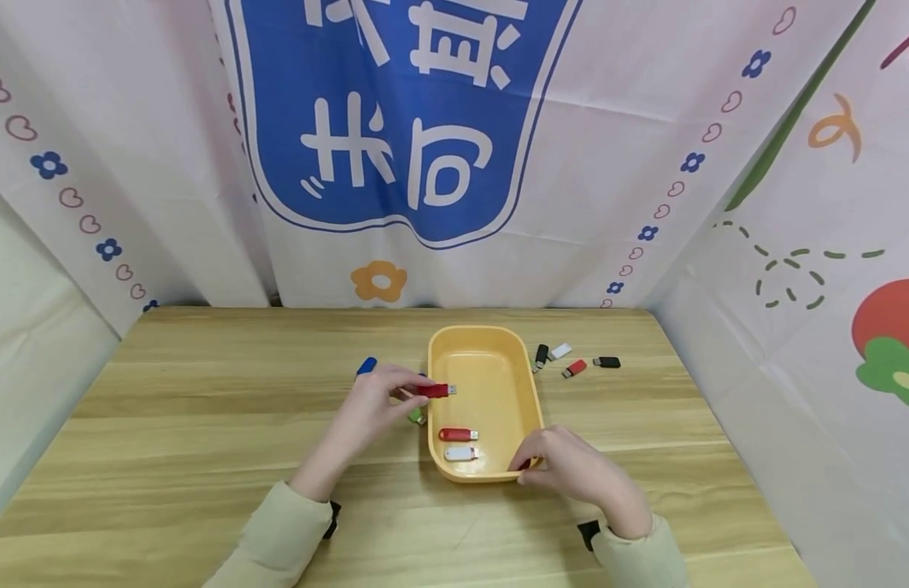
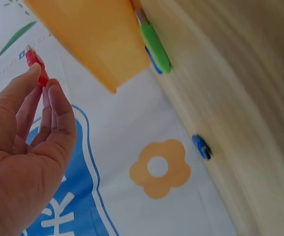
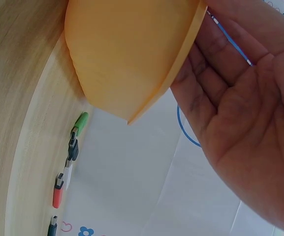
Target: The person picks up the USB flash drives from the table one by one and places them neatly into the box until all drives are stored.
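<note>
Sleeves: two pale sleeves (image 1: pixel 274 531) are showing lowest in the head view.
Left hand: the left hand (image 1: pixel 380 396) is pinching a lifted red stick (image 1: pixel 434 390) between thumb and fingertips, the other fingers curling with a small gap to the palm.
Lifted stick: it is hovering over the tray's left rim, its metal plug pointing inward.
Right hand: the right hand (image 1: pixel 572 465) is gripping the near right corner of the yellow tray (image 1: pixel 491 392), its fingers bending over the rim; a dark red patch is showing by them, too small to identify.
In the tray: a red USB drive (image 1: pixel 454 434) and a white USB drive (image 1: pixel 460 453) are lying side by side near the left wall.
Left of tray: a blue stick (image 1: pixel 366 366) and a green stick (image 1: pixel 416 416) are resting on the wooden table (image 1: pixel 167 425).
Right of tray: two black sticks (image 1: pixel 607 362), a white stick (image 1: pixel 561 351) and a small red stick (image 1: pixel 574 368) are lying loosely grouped.
Behind: a printed curtain (image 1: pixel 572 204) is hanging.
</note>
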A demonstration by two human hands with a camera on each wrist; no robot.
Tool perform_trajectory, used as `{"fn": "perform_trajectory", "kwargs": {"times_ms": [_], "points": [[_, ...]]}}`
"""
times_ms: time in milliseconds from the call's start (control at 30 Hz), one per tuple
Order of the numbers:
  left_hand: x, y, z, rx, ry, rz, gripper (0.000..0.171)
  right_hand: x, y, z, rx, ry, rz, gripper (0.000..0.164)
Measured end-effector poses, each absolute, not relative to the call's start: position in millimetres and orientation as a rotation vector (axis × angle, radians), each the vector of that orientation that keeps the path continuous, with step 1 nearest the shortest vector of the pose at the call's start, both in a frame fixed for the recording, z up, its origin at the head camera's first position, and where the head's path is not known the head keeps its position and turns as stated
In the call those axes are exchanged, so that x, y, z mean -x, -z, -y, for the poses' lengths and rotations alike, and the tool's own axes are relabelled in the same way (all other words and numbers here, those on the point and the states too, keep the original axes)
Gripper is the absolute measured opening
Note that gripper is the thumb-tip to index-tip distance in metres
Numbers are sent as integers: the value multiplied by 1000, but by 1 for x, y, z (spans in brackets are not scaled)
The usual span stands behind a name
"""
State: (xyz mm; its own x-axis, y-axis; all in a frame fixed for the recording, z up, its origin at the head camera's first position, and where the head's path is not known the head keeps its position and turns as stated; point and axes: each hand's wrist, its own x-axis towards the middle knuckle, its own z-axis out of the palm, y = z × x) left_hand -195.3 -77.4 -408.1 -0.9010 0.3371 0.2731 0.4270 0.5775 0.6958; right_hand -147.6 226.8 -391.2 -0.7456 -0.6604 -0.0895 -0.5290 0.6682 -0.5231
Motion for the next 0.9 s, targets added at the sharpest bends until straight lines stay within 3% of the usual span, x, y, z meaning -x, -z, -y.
{"fn": "perform_trajectory", "kwargs": {"times_ms": [400, 900], "points": [[192, 407, 65, 525, 1298, 2739, 22, 147, 391, -226, 939, 709, -2611, 10], [194, 413, 46, 545, 1210, 2732, 19, 148, 392, -228, 925, 693, -2611, 9]]}}
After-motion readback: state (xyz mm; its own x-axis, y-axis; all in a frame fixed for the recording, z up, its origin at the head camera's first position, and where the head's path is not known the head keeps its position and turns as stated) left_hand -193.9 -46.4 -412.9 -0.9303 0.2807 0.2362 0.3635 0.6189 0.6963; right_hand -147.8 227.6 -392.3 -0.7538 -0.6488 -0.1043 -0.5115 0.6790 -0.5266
